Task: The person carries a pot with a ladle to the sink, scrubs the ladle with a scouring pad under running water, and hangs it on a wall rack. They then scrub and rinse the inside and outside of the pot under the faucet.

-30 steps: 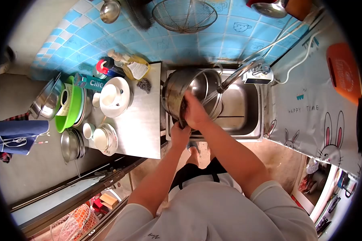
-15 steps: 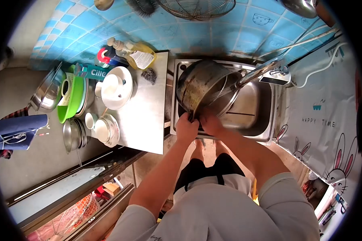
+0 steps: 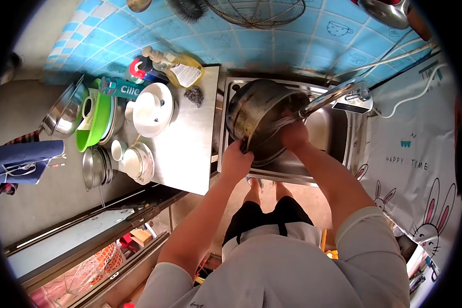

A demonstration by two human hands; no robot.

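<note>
A large, stained metal pot (image 3: 254, 110) lies tilted in the sink (image 3: 351, 128), its mouth turned toward the tap (image 3: 326, 99). Water streams from the tap into the pot's mouth. My left hand (image 3: 236, 161) is closed around the dark handle at the pot's near side. At the mouth, beside the running water, is my right hand (image 3: 294, 135). Its fingers reach inside the pot and are partly hidden and blurred, so I cannot make out whether they hold anything.
Left of the sink, a metal counter (image 3: 190, 138) bears white bowls and plates (image 3: 156, 110), a steel-wool scrubber (image 3: 193, 96) and a yellow soap bottle (image 3: 185, 72). A green basin (image 3: 101, 118) and steel pans (image 3: 93, 169) stand farther left. A wire strainer (image 3: 256, 13) hangs above.
My right hand has moved away from the left one, up and right into the water stream at the pot's mouth. My left hand keeps its hold on the handle.
</note>
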